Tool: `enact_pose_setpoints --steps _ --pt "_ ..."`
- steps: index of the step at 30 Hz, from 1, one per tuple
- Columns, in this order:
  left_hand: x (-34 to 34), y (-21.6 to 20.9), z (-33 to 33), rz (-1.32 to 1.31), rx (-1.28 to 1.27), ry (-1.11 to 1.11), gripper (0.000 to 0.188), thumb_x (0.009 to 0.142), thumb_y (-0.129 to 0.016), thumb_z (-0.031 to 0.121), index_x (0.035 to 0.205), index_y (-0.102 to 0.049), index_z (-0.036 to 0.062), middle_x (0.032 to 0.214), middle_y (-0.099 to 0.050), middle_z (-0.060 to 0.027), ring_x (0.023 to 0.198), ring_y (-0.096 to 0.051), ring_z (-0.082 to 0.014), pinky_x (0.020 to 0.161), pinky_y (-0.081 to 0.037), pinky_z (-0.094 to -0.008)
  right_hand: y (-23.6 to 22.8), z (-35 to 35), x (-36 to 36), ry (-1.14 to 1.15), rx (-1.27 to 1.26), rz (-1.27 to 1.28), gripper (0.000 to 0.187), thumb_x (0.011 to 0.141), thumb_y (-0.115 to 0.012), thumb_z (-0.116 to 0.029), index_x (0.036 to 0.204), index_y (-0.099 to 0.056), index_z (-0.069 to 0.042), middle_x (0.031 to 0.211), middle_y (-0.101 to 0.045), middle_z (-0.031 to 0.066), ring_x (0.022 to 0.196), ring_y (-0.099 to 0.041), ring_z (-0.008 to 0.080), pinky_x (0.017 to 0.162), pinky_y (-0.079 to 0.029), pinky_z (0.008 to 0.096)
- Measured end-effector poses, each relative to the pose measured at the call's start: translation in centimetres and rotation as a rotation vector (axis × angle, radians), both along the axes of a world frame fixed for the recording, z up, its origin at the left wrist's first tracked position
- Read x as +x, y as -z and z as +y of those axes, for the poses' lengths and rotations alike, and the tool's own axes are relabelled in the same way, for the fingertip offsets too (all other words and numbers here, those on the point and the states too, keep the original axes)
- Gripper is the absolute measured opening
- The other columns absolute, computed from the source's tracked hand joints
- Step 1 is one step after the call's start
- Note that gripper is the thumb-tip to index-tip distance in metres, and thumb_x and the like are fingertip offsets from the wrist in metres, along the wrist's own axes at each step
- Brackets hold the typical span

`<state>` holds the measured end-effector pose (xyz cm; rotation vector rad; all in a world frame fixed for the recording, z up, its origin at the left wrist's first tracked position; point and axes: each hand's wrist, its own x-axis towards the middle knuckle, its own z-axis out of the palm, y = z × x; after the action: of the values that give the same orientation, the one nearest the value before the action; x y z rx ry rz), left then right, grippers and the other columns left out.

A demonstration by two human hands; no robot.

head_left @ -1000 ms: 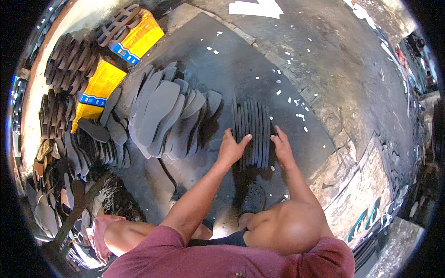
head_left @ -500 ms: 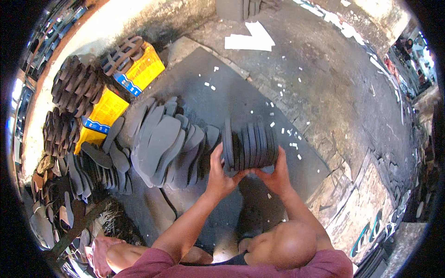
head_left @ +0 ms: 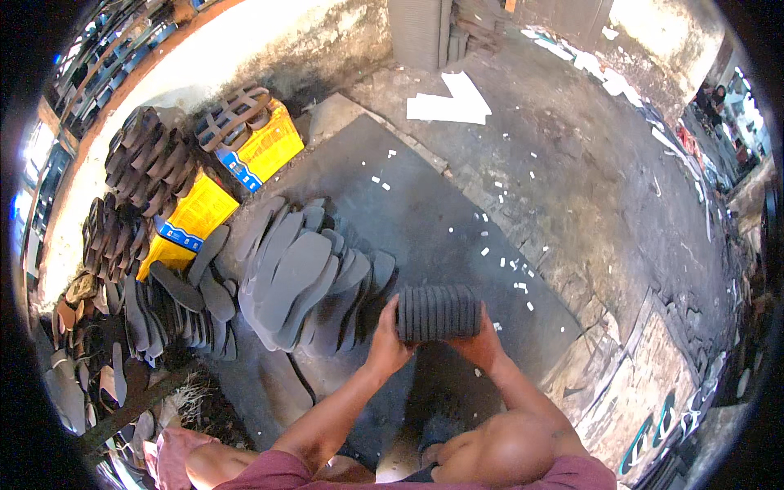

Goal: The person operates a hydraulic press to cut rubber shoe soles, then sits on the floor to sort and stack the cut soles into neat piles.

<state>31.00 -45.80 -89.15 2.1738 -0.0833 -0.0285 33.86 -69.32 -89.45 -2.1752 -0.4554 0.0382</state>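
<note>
Between my two hands is a row of dark grey shoe soles [head_left: 439,313], standing on edge and pressed side by side into one even block. My left hand [head_left: 389,343] grips its left end and my right hand [head_left: 483,341] its right end, fingers partly hidden by the block. It is over the dark mat [head_left: 433,216] in front of my knees; whether it touches the mat I cannot tell. Just left of it lies a large overlapping pile of loose grey soles [head_left: 294,273].
Left of the pile are more soles [head_left: 175,318], two yellow boxes [head_left: 282,147] and stacked dark brown soles [head_left: 151,159]. White scraps [head_left: 486,251] dot the mat and floor. White sheets [head_left: 449,106] lie at the back. Slippers [head_left: 645,437] rest at lower right.
The block of soles has come lower and closer to me, tilting so its ridged edges show. Its soles are now pressed evenly together. My hands have moved from beneath it to its ends.
</note>
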Motion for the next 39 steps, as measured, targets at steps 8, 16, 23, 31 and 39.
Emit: enact_pose_setpoints --steps 8,16,23,31,39 --pt "1.1 -4.4 0.8 0.321 0.069 -0.165 0.098 0.077 -0.085 0.060 0.143 -0.052 -0.0040 0.109 -0.074 -0.0247 0.099 -0.074 -0.0413 0.086 -0.058 -0.0456 -5.3 0.7 2.9 0.055 -0.333 0.588 0.110 0.081 -0.074 -0.072 0.150 -0.039 0.006 0.126 -0.066 0.0317 0.118 -0.064 0.0506 0.102 -0.053 0.0510" --pt "1.9 2.4 -0.5 0.430 0.191 -0.176 0.100 0.087 -0.073 0.066 0.148 -0.045 -0.0093 0.142 -0.056 -0.0351 0.133 -0.056 -0.0459 0.110 -0.046 -0.0470 3.7 0.9 2.8 0.073 -0.380 0.440 0.118 0.082 -0.066 -0.079 0.147 -0.037 0.015 0.123 -0.062 0.0397 0.117 -0.063 0.0514 0.100 -0.053 0.0524" --pt "0.9 8.2 1.2 0.252 0.028 -0.080 0.103 0.090 -0.072 0.062 0.154 -0.033 -0.0093 0.149 -0.043 -0.0328 0.141 -0.044 -0.0476 0.115 -0.039 -0.0500 6.7 2.4 1.5 0.204 -0.256 0.295 0.101 0.087 -0.071 -0.067 0.146 -0.043 0.009 0.135 -0.054 0.0331 0.128 -0.055 0.0491 0.107 -0.047 0.0515" --pt "2.1 7.0 1.2 0.260 0.048 -0.062 0.103 0.089 -0.076 0.058 0.156 -0.032 -0.0070 0.149 -0.047 -0.0312 0.141 -0.045 -0.0453 0.118 -0.037 -0.0482 6.6 1.9 2.2 0.162 -0.231 0.288 0.090 0.090 -0.071 -0.062 0.143 -0.050 0.007 0.131 -0.057 0.0302 0.124 -0.057 0.0477 0.105 -0.047 0.0495" --pt "1.4 -1.7 -0.2 -0.111 -0.126 -0.039 0.100 0.076 -0.094 0.027 0.150 -0.033 -0.0009 0.136 -0.051 -0.0261 0.131 -0.052 -0.0447 0.107 -0.046 -0.0491 -1.9 0.2 0.3 0.192 0.071 0.041 0.095 0.077 -0.092 -0.039 0.147 -0.043 0.004 0.133 -0.059 0.0229 0.127 -0.060 0.0343 0.104 -0.049 0.0431"
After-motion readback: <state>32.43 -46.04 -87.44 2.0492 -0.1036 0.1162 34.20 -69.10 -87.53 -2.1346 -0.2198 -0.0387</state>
